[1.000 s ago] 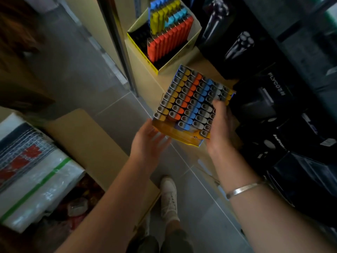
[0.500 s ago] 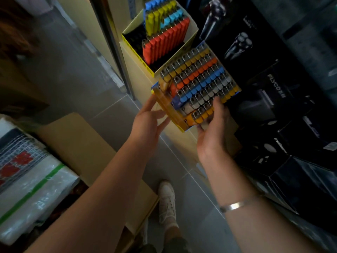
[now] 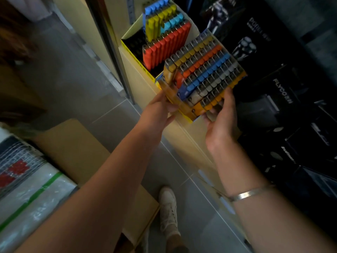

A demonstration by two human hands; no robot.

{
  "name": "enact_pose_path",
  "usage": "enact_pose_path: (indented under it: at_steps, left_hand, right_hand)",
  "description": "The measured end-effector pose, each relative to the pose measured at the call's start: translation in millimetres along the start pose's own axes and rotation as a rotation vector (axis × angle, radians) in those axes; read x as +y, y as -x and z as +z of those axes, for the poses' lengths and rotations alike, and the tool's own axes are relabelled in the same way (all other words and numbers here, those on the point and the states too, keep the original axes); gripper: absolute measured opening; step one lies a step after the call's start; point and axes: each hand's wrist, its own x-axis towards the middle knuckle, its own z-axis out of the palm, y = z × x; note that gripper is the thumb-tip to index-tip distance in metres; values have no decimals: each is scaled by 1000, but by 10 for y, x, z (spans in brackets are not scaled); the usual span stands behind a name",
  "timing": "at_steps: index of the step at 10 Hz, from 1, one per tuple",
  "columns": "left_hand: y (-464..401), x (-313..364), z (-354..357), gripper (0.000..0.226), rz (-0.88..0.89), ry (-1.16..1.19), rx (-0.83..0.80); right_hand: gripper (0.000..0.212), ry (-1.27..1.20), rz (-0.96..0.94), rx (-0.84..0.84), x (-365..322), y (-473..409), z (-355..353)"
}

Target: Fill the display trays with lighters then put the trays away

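Note:
A yellow display tray (image 3: 184, 108) full of lighters (image 3: 206, 70) in yellow, orange, blue and grey rows is held tilted above a pale shelf ledge. My left hand (image 3: 160, 108) grips its near left edge. My right hand (image 3: 221, 115) holds it from below at the near right corner. Behind it a second lighter box (image 3: 131, 41) stands on the ledge, holding blue, yellow, cyan and orange lighters (image 3: 164, 39) on their backs.
Black shaver boxes (image 3: 284, 99) fill the shelf on the right. A cardboard box (image 3: 73, 148) and plastic-wrapped packs (image 3: 27, 189) sit on the grey tile floor at the left. A white shoe (image 3: 167, 210) is below.
The full tray has been lifted and turned, moving up and back toward the second box. My left hand, open beside it a second ago, now grips its edge.

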Motion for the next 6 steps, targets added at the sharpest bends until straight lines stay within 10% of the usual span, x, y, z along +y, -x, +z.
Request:
enact_pose_path:
  at_steps: [6]
  left_hand:
    - [462,97,-266,38,-125,93,109]
  right_hand:
    - [25,236,20,75,-62,597,99]
